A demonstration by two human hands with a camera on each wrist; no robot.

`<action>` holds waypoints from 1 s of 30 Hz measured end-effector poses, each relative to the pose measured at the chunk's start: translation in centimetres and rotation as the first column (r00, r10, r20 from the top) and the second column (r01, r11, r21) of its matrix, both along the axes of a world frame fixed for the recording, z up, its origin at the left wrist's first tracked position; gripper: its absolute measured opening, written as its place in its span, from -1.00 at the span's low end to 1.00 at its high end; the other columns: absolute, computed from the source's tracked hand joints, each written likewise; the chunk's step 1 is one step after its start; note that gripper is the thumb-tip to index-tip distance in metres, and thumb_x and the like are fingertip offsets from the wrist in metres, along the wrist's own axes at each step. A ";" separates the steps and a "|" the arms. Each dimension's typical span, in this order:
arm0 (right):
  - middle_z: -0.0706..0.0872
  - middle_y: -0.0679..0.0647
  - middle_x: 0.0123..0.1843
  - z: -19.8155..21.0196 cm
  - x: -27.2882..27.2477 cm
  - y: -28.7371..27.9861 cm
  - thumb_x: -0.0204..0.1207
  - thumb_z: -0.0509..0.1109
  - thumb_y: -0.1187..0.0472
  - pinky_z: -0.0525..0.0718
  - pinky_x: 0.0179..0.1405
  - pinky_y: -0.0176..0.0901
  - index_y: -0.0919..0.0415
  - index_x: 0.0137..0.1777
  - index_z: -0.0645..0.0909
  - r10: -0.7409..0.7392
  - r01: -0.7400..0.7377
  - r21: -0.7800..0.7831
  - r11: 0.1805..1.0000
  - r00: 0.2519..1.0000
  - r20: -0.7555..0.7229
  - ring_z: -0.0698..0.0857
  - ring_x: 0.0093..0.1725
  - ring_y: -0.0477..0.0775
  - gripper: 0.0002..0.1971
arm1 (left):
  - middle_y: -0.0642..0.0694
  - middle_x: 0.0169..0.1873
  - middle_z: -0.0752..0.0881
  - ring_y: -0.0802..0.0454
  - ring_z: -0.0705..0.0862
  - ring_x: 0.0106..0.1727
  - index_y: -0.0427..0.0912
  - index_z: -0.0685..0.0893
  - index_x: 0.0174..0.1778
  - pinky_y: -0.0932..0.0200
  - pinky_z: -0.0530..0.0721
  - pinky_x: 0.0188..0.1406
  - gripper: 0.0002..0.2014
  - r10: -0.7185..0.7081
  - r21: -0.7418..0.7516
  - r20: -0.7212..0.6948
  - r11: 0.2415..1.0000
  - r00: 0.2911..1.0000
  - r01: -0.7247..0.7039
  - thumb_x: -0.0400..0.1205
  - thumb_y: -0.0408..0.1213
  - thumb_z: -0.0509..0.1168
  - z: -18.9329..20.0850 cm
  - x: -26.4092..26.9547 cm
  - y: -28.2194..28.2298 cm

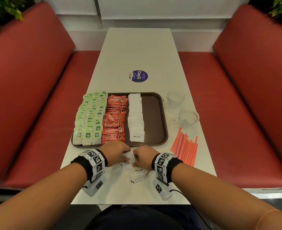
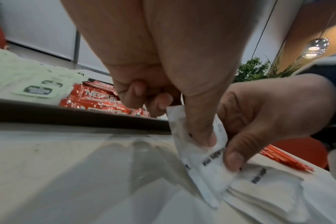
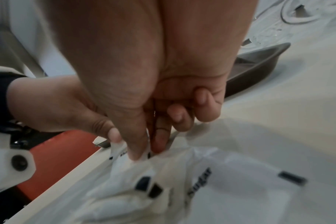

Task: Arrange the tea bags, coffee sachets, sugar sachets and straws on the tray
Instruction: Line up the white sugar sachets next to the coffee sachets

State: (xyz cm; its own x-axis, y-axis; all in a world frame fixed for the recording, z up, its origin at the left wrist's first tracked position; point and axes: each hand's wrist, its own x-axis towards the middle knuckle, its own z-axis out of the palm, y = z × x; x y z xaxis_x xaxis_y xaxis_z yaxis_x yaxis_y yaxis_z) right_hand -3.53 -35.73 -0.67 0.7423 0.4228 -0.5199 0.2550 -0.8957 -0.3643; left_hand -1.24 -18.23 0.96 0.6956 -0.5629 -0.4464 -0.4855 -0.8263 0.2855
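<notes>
A brown tray [image 1: 153, 117] holds rows of green tea bags [image 1: 90, 117], red coffee sachets [image 1: 115, 117] and one column of white sugar sachets [image 1: 135, 117]. In front of its near rim, my left hand [image 1: 115, 153] and right hand [image 1: 143, 156] meet over a small bunch of white sugar sachets [image 1: 129, 157]. In the left wrist view my left hand [image 2: 199, 121] pinches that bunch [image 2: 211, 171] and the right hand [image 2: 259, 121] pinches its other side. More loose sugar sachets [image 1: 137, 174] lie under the hands. Red straws [image 1: 186, 146] lie on the table to the right.
Two glass cups [image 1: 176, 98] [image 1: 188, 117] stand right of the tray, beyond the straws. The tray's right part is bare. A round purple sticker [image 1: 138, 76] marks the table farther back. Red benches [image 1: 37, 97] flank the table on both sides.
</notes>
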 end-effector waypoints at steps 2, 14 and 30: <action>0.77 0.12 0.08 -0.3 0.2 0.2 0.52 0.48 0.01 0.69 0.01 -0.02 0.11 0.19 0.66 0.017 -0.017 0.019 1.000 1.000 0.008 0.71 0.07 0.22 -0.70 | 0.02 0.00 0.70 0.01 0.64 0.01 -0.06 0.71 0.09 0.06 0.57 -0.03 -0.74 0.042 -0.019 0.018 0.999 0.999 -0.042 0.62 0.01 0.39 0.2 0.5 0.5; 0.74 0.11 0.20 0.6 1.2 -0.3 0.60 0.42 0.06 0.66 0.14 0.00 0.08 0.25 0.68 0.019 -0.020 0.068 0.998 1.000 0.009 0.67 0.19 0.19 -0.74 | 0.03 0.02 0.76 -0.02 0.67 0.07 -0.02 0.75 0.15 0.10 0.57 0.02 -0.82 0.238 -0.147 0.188 0.966 0.953 -0.212 0.69 -0.12 0.33 1.9 4.9 1.0; 0.71 0.11 -0.05 2.0 2.8 -6.7 0.69 0.33 0.12 0.51 -0.12 -0.10 0.19 0.07 0.65 -0.232 0.226 0.077 0.971 0.970 0.077 0.64 -0.07 0.13 -0.85 | 0.05 -0.05 0.75 -0.03 0.61 0.09 0.11 0.74 -0.01 0.00 0.61 0.10 -0.83 0.161 0.006 0.299 0.985 0.941 -0.171 0.57 0.06 0.42 -1.3 7.1 -5.4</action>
State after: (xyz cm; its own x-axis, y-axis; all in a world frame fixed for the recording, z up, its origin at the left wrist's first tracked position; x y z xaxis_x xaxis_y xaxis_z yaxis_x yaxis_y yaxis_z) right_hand -0.73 -42.46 1.37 0.8635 0.2678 -0.4274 0.0782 -0.9082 -0.4111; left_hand 5.86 -23.59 -0.30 0.8814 -0.4170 -0.2217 -0.3992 -0.9087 0.1221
